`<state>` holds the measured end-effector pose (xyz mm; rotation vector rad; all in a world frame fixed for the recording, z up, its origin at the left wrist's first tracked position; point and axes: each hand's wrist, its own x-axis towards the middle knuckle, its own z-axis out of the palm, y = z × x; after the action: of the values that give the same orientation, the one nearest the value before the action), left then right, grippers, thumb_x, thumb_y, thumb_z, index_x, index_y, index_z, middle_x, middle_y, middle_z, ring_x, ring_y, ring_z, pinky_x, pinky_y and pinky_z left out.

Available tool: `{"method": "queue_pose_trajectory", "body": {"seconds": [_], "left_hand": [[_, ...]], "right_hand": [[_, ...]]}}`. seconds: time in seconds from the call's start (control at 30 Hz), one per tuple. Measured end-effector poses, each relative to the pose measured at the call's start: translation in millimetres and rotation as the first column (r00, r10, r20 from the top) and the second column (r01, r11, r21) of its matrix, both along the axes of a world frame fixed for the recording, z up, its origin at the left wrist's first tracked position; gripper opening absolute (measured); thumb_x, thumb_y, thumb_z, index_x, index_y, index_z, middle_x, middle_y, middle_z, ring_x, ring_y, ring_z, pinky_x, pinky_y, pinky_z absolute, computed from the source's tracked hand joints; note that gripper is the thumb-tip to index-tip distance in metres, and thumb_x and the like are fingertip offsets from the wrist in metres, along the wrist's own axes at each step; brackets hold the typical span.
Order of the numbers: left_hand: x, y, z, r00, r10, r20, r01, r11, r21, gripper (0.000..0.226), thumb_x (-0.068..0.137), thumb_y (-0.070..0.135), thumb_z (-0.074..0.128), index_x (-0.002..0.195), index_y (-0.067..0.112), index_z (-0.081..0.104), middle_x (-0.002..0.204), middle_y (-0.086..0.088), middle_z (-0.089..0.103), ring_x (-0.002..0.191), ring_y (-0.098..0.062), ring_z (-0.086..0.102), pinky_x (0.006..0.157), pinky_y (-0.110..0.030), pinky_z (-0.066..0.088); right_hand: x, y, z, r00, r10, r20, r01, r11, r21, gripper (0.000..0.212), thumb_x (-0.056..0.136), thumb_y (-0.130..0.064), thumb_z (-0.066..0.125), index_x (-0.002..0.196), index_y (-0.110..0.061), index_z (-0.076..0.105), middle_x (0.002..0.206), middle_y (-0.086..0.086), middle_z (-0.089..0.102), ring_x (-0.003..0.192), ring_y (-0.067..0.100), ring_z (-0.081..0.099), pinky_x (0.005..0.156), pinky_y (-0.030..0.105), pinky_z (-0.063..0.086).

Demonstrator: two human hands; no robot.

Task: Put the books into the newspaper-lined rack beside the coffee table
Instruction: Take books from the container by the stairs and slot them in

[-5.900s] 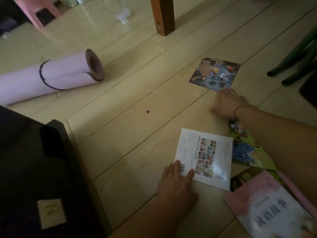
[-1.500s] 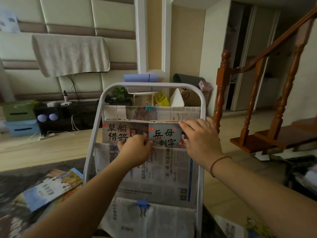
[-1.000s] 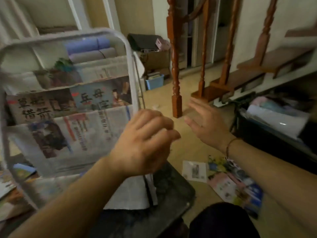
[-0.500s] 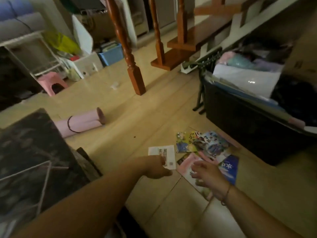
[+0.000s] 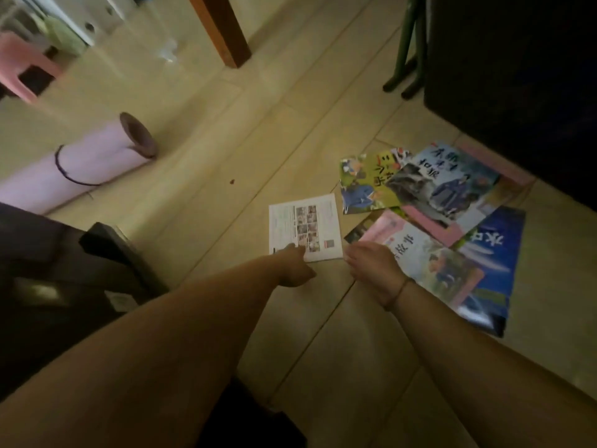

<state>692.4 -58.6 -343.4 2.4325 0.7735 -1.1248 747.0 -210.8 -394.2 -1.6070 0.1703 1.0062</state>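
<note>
Several books lie fanned on the pale wood floor. A white booklet [image 5: 305, 227] lies nearest, with a yellow-green book [image 5: 365, 185], a grey-blue book [image 5: 452, 185], a pink book [image 5: 420, 253] and a blue book [image 5: 494, 253] overlapping to its right. My left hand [image 5: 292, 265] touches the white booklet's near edge with its fingertips. My right hand [image 5: 371, 263] rests on the near left corner of the pink book, fingers spread low over it. The newspaper-lined rack is out of view.
A rolled pink mat [image 5: 80, 163] lies on the floor at the left. A dark table corner [image 5: 106, 240] juts in at the lower left. A wooden post [image 5: 223, 27], green legs [image 5: 407, 53] and a large dark box [image 5: 517, 76] stand behind the books.
My view swung from the rack down to the floor. Both hands left the rack's top pocket and came down onto the books, the left on the white booklet, the right on the pink book.
</note>
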Motion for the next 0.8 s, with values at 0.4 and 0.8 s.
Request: {"method": "queue_pose_trajectory", "body": {"seconds": [0.4,0.8], "left_hand": [[-27,5,-46,0.961,0.274,0.035,-0.267,0.955,-0.131,0.085,0.091,0.029,0.062,0.157,0.025,0.008,0.162,-0.012,0.016,0.145,-0.033,0.025,0.115,-0.039,0.029],[-38,-14,-35,0.898,-0.316,0.306,0.180,0.899,0.400,0.064,0.091,0.032,0.056,0.150,0.023,0.031,0.146,-0.002,0.045,0.123,-0.026,0.050,0.095,-0.040,0.045]], "right_hand": [[29,59,-23,0.998,-0.052,0.036,0.058,0.985,-0.163,0.029,0.088,-0.018,0.067,0.112,-0.003,0.063,0.070,0.003,0.055,0.052,0.014,0.050,0.030,0.011,0.028],[20,26,-3,0.988,0.115,0.107,-0.108,0.992,-0.065,0.017,0.094,-0.011,0.052,0.091,0.000,0.065,0.071,0.014,0.064,0.044,0.021,0.047,0.040,0.024,0.034]]}}
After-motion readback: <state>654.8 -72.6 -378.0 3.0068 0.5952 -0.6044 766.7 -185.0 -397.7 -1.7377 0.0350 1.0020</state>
